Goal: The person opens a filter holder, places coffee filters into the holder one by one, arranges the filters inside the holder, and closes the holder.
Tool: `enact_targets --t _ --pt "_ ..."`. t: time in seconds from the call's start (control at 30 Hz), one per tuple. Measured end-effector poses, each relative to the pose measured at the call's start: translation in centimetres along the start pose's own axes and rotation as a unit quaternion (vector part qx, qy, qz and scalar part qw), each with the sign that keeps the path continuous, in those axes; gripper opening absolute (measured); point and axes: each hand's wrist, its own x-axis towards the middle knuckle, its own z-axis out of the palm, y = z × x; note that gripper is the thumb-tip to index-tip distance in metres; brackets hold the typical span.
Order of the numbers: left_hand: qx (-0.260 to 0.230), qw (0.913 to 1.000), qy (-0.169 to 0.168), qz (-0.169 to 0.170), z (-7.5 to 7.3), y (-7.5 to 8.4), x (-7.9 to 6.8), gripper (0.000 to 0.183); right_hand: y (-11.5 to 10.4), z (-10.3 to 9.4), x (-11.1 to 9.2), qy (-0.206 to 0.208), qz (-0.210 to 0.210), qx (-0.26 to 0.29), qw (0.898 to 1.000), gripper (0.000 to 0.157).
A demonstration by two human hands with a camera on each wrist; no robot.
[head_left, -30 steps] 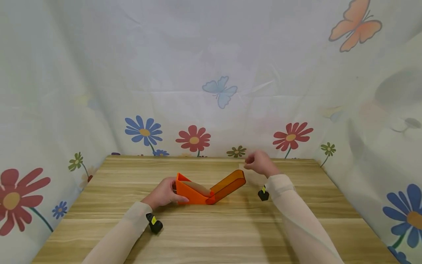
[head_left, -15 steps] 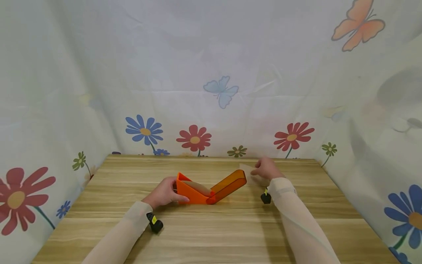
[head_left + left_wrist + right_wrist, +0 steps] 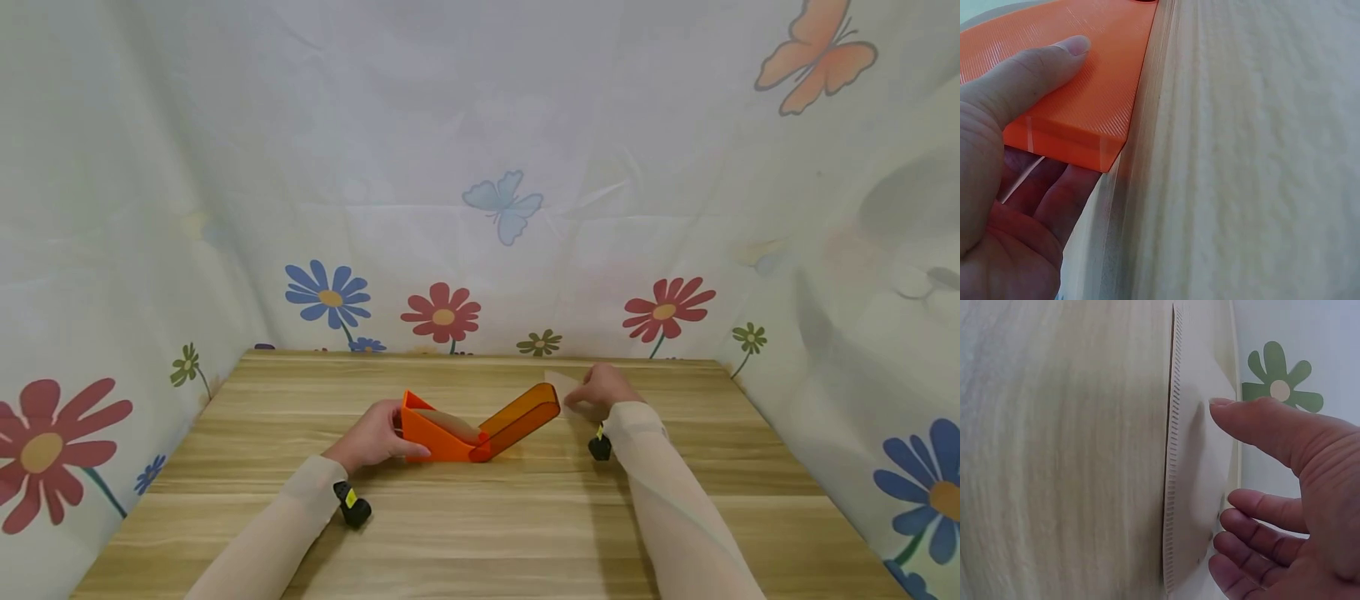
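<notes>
My left hand grips the back end of an orange plastic box, its thumb flat on the near side and its fingers behind. A see-through amber lid is swung up at the box's right end. Inside the box stand beige sheets, partly hidden by its wall. Behind and right of the lid, a pale paper coffee filter with a crimped edge lies on the table. Over that filter hovers my right hand, thumb and fingers spread apart; whether a fingertip touches the paper is unclear.
The wood-grain table runs back to a white curtain printed with flowers and butterflies. A black wrist camera sits on the left wrist and another wrist camera on the right.
My right hand has shifted right, then slightly nearer, over the filter, uncovering more of it. The left hand and the orange box have stayed in place.
</notes>
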Motion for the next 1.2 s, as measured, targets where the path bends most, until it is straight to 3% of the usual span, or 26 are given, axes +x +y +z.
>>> enact_targets --t 0.2,0.37,0.67,0.8,0.93,1.2 --pt "-0.002 1.0000 -0.004 0.003 0.0 0.0 0.0 0.056 0.4 0.3 0.9 -0.004 0.010 0.015 1.000 0.039" --pt "-0.003 1.0000 -0.003 0.004 0.0 0.0 0.0 0.057 0.6 0.4 1.3 0.003 0.009 -0.005 1.000 0.034" --pt "-0.005 1.0000 -0.003 0.005 0.0 0.1 -0.1 0.058 -0.6 -0.1 -0.3 -0.009 0.006 0.000 1.000 0.034" --pt "-0.003 1.0000 -0.002 0.006 0.0 -0.1 -0.1 0.057 -0.9 0.0 -0.8 -0.008 0.012 -0.001 1.000 0.026" --pt "0.001 1.0000 -0.001 0.003 0.0 -0.2 -0.1 0.058 -0.7 0.3 -0.7 -0.005 0.011 -0.008 1.000 0.022" --pt "0.003 1.0000 -0.002 0.004 0.0 -0.1 0.1 0.060 -0.2 0.5 -0.2 -0.008 0.016 -0.014 1.000 0.027"
